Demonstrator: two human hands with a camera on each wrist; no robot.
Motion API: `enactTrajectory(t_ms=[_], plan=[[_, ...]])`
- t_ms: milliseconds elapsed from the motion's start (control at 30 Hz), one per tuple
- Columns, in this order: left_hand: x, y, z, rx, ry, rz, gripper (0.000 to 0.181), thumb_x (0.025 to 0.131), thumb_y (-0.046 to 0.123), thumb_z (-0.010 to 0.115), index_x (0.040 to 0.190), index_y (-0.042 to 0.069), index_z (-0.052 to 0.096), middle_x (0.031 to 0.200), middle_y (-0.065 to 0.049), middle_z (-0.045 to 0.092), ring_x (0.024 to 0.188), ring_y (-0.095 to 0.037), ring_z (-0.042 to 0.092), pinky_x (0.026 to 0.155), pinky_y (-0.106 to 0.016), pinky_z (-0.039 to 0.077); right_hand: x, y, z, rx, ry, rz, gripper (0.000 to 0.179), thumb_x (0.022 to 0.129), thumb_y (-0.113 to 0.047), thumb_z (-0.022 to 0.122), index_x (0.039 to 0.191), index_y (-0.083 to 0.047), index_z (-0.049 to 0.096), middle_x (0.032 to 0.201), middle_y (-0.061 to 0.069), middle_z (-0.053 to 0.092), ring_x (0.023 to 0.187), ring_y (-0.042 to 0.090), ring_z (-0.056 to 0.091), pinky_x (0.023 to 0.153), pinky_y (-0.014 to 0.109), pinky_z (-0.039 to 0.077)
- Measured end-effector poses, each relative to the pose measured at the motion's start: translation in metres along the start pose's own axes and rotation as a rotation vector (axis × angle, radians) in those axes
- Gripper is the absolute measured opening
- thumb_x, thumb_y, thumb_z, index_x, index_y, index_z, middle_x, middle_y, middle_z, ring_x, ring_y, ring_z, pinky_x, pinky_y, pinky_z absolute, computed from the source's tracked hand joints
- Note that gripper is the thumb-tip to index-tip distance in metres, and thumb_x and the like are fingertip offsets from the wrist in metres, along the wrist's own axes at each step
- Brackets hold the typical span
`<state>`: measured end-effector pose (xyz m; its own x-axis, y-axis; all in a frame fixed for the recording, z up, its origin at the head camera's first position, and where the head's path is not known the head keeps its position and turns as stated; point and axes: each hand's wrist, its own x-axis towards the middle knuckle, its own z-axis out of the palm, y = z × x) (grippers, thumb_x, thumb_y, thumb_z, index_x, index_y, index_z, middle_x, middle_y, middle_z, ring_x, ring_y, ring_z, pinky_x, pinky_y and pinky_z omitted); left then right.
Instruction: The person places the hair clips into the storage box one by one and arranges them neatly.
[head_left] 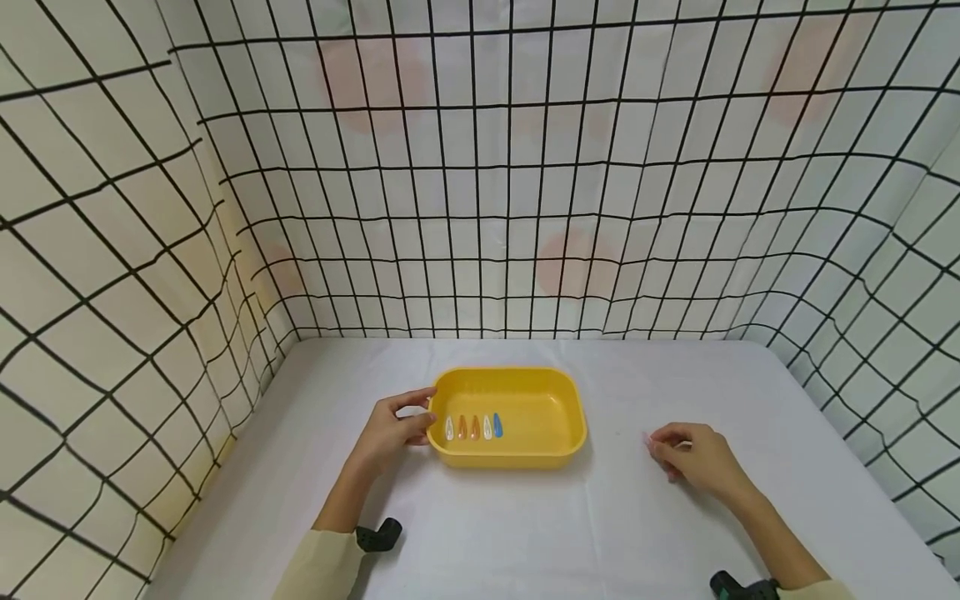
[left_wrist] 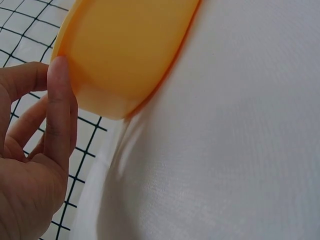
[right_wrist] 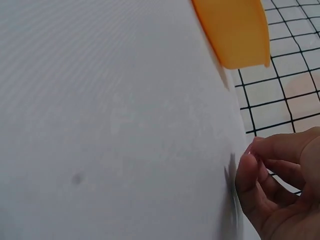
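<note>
A yellow tray (head_left: 542,421) sits on the white table, with several snap hair clips in a row toward its left end: white, orange and a blue clip (head_left: 497,426) at the right of the row. At that left end my left hand (head_left: 392,432) grips the rim, its thumb (left_wrist: 60,92) on the near side and fingers behind. Off to the right of the tray, my right hand (head_left: 693,458) pinches a small pink hair clip (head_left: 647,439) between thumb and fingertips, low over the table. Most of the pink clip is hidden by the fingers in the right wrist view.
A white cloth covers the table (head_left: 510,533). Pale walls with a black grid (head_left: 510,217) stand behind and on both sides. Dark wrist cameras (head_left: 379,535) are strapped on both wrists.
</note>
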<state>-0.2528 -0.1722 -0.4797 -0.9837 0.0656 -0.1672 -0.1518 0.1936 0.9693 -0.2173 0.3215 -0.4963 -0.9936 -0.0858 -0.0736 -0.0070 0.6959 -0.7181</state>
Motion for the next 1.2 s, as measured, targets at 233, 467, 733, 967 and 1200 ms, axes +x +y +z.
enactTrajectory(t_ms=[233,467,733,967,1200], plan=[[-0.001,0.001,0.002,0.003,0.006,-0.005,0.046,0.090,0.013,0.077,0.135,0.020,0.070,0.129,-0.011,0.059,0.069,-0.018,0.066,0.067,-0.025,0.063,0.008,-0.016,0.001,0.169,-0.038,0.008,0.028,0.099,-0.018,0.069,0.116,0.004,0.068,0.090,0.010,0.073,0.073,0.017,0.072,0.065,0.027,0.063],[-0.002,0.000,0.003,-0.004,-0.004,-0.003,0.047,0.090,0.012,0.078,0.136,0.017,0.069,0.130,-0.014,0.058,0.066,-0.017,0.064,0.064,-0.023,0.062,0.015,-0.039,0.005,0.285,-0.048,0.048,0.032,0.103,-0.016,0.062,0.125,0.008,0.061,0.102,0.016,0.070,0.083,0.019,0.073,0.072,0.029,0.065],[-0.004,0.000,0.005,-0.025,-0.019,-0.002,0.049,0.091,0.010,0.075,0.139,0.013,0.066,0.132,-0.019,0.056,0.064,-0.015,0.062,0.061,-0.022,0.062,0.025,-0.062,0.009,0.373,-0.084,0.039,0.036,0.102,-0.021,0.065,0.124,0.008,0.061,0.105,0.025,0.072,0.083,0.020,0.074,0.076,0.030,0.066],[-0.001,0.001,0.005,0.002,-0.006,-0.012,0.048,0.091,0.010,0.075,0.138,0.019,0.068,0.129,-0.014,0.055,0.065,-0.017,0.063,0.064,-0.024,0.063,0.036,-0.087,0.016,0.394,-0.096,0.028,0.033,0.102,-0.020,0.066,0.122,0.006,0.062,0.099,0.023,0.074,0.080,0.023,0.076,0.076,0.035,0.066],[0.000,0.002,0.005,0.020,-0.002,-0.022,0.049,0.091,0.009,0.074,0.138,0.021,0.068,0.130,-0.011,0.055,0.066,-0.019,0.063,0.065,-0.026,0.063,0.047,-0.113,0.028,0.461,-0.146,-0.023,0.033,0.098,-0.014,0.071,0.121,0.008,0.061,0.094,0.021,0.076,0.077,0.024,0.077,0.076,0.039,0.066]])
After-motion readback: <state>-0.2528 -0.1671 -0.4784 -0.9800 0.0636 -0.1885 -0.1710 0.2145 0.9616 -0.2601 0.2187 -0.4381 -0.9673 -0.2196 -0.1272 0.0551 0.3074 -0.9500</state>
